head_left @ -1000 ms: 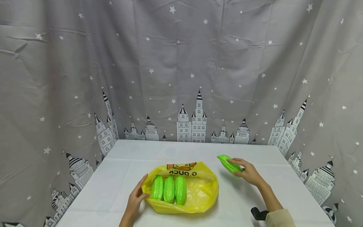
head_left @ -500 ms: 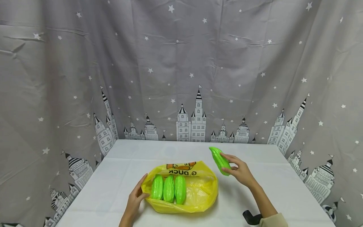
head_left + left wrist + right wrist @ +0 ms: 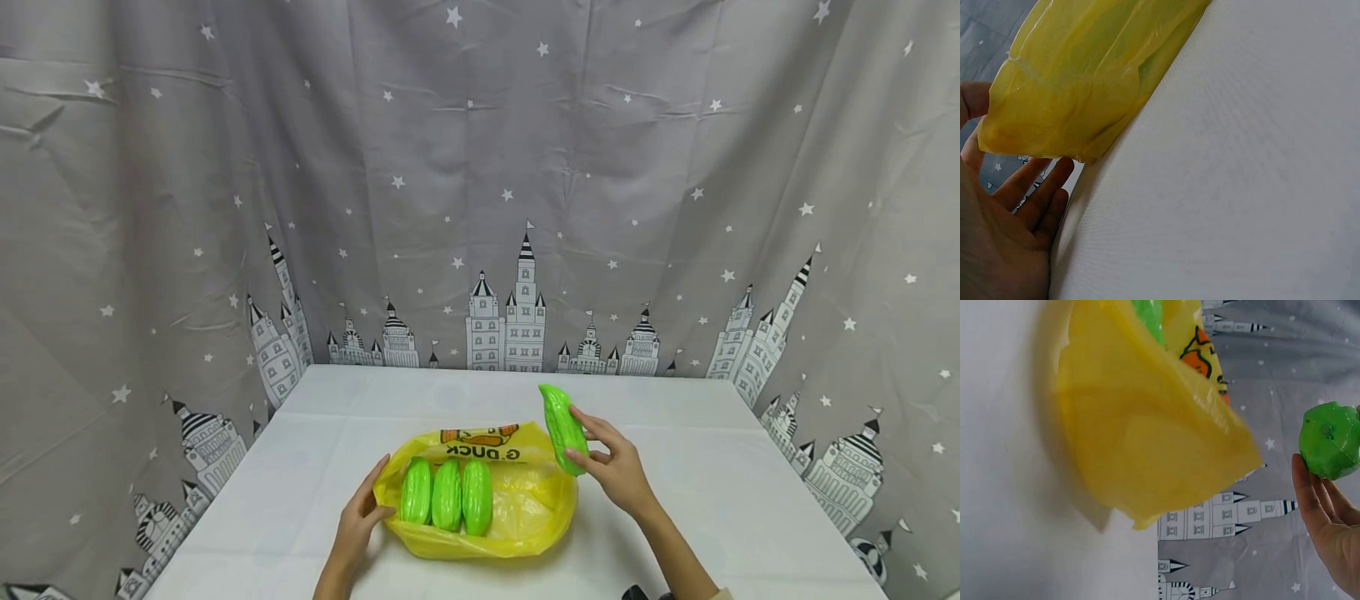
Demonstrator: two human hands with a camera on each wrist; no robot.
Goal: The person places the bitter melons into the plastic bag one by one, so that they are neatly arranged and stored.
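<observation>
A yellow plastic bag point(image 3: 525, 500), its mouth spread wide, lies on the table with three bright green ridged toy gourds point(image 3: 447, 497) side by side in its left half. My left hand point(image 3: 358, 518) holds the bag's left edge between thumb and fingers; the left wrist view shows the yellow plastic point(image 3: 1085, 81) between them. With thumb and fingertips, my right hand point(image 3: 617, 467) grips another green toy gourd point(image 3: 561, 427), its curved tip pointing up, at the bag's upper right rim. Seen from the right wrist, this gourd's lobed end point(image 3: 1330, 440) faces the camera, clear of the bag.
White cloth covers the table point(image 3: 337, 408). Behind it hangs a grey curtain point(image 3: 480, 167) printed with stars and castles. A black object point(image 3: 634, 592) shows beside my right wrist at the lower edge of the head view.
My right hand has carried its toy gourd leftward to the bag's right rim, and the gourd has turned from slanted to nearly upright. My left hand and the bag stay in place.
</observation>
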